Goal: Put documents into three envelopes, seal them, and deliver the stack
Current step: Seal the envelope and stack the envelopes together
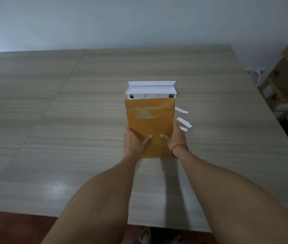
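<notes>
Envelopes (150, 127): brown stack held off the table (69, 106) between both your hands; left hand (133, 142) clamps the left edge, thumb across the front; right hand (176, 138) clamps the right edge, thumb likewise, red cord (179, 148) on that wrist; top flap folded down, looks sealed, though blur makes that uncertain; just beyond your grip, a white socket box (151, 90) with its lid up; just right of your right hand, three white paper strips (183, 121) lie on the table.
</notes>
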The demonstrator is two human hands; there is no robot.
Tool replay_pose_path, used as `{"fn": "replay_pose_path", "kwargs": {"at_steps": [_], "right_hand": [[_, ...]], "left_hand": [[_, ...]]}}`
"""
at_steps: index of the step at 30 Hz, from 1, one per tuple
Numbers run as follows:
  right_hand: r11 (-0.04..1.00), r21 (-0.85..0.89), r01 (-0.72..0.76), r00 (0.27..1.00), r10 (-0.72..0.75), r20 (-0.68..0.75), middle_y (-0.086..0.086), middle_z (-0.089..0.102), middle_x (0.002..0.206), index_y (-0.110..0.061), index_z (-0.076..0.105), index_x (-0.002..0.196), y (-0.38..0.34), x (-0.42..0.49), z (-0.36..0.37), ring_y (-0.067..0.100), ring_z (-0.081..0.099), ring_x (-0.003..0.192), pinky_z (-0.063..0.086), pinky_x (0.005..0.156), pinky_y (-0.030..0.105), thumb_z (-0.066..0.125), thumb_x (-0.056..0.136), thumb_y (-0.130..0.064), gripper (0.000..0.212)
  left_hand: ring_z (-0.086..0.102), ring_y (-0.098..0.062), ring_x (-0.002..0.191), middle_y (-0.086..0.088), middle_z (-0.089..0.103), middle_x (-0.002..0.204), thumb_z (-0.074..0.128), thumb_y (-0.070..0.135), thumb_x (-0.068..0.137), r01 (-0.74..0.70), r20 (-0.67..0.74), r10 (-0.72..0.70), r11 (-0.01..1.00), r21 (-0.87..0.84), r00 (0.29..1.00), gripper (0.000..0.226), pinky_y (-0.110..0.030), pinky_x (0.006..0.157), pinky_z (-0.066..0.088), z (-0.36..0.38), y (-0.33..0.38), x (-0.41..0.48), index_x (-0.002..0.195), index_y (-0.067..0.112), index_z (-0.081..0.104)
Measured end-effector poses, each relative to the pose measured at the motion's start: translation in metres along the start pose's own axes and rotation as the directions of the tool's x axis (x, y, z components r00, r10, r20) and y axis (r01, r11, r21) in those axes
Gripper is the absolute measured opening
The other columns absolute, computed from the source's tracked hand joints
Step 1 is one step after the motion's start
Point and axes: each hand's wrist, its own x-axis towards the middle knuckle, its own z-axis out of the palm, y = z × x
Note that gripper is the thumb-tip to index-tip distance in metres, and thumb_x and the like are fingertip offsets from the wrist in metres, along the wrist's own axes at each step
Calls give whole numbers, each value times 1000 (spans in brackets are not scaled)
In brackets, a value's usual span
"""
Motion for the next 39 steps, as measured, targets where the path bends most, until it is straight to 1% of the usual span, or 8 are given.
{"fn": "replay_pose_path", "kwargs": {"at_steps": [4, 13, 22, 25, 27, 31, 34, 39], "right_hand": [[999, -2, 46, 995, -46, -89, 13, 63, 118, -7, 50, 116, -13, 0, -3, 31, 59, 111, 48, 93, 38, 71, 84, -16, 39], [1000, -13, -19, 998, 18, -53, 15, 60, 125, -7, 49, 122, -15, 4, 4, 32, 57, 119, 46, 101, 44, 74, 81, -14, 49], [998, -13, -68, 997, 68, -33, 15, 59, 125, -8, 47, 121, -6, -4, 10, 33, 57, 118, 46, 99, 42, 72, 83, -12, 45], [998, -58, -37, 999, 36, -30, 14, 61, 122, -9, 47, 123, -3, -6, 9, 31, 60, 112, 46, 92, 34, 63, 86, -3, 41], [996, -89, -12, 1000, 11, -9, 15, 59, 126, -8, 44, 130, -2, -9, 9, 30, 59, 115, 46, 95, 34, 63, 87, -3, 47], [996, -86, -27, 1000, 28, 10, 15, 55, 132, -7, 41, 136, -6, -14, 9, 32, 55, 121, 44, 102, 39, 62, 90, -8, 51], [999, -39, -21, 1000, 21, 5, 15, 57, 128, -8, 46, 130, -8, -20, 7, 33, 55, 120, 45, 101, 40, 64, 89, -9, 44], [998, 51, 38, 999, -38, 0, 14, 61, 122, -6, 45, 124, -21, -22, -4, 33, 57, 115, 48, 94, 42, 61, 92, -24, 40]], "left_hand": [[50, -26, 117, -11, 49, 125, 81, 44, 71, -83, -35, 82, 996, -36, 996, 78, -37, 91, 45, -12, 14, 11, 121, 9, 33], [52, -32, 116, -16, 53, 124, 75, 36, 80, -106, 17, 106, 994, -2, 994, 64, -40, 93, 47, -20, 3, 6, 120, 6, 35], [50, -29, 121, -12, 50, 129, 75, 45, 77, -39, 105, 36, 999, 26, 994, 75, -42, 97, 47, -17, -9, 2, 126, 8, 32], [52, -18, 116, 1, 51, 125, 71, 75, 58, -1, 113, 22, 983, -182, 993, 95, -39, 96, 50, -25, 1, -3, 127, 19, 37], [56, -16, 109, 6, 56, 116, 63, 80, 60, 51, 78, -23, 925, -378, 997, 82, -34, 89, 49, -33, 16, -4, 117, 24, 44], [57, -11, 92, 7, 59, 98, 55, 77, 72, 102, -22, -143, 797, -595, 989, 60, -31, 86, 44, -44, 55, 5, 98, 23, 54], [56, -12, 83, 6, 57, 88, 56, 76, 72, 25, -128, -110, 845, -535, 986, 59, -33, 82, 49, -47, 64, 6, 91, 20, 53], [58, -15, 97, 5, 59, 103, 65, 66, 73, -131, -158, 75, 914, -383, 985, 55, -38, 88, 52, -47, 54, 5, 104, 25, 44]]}}
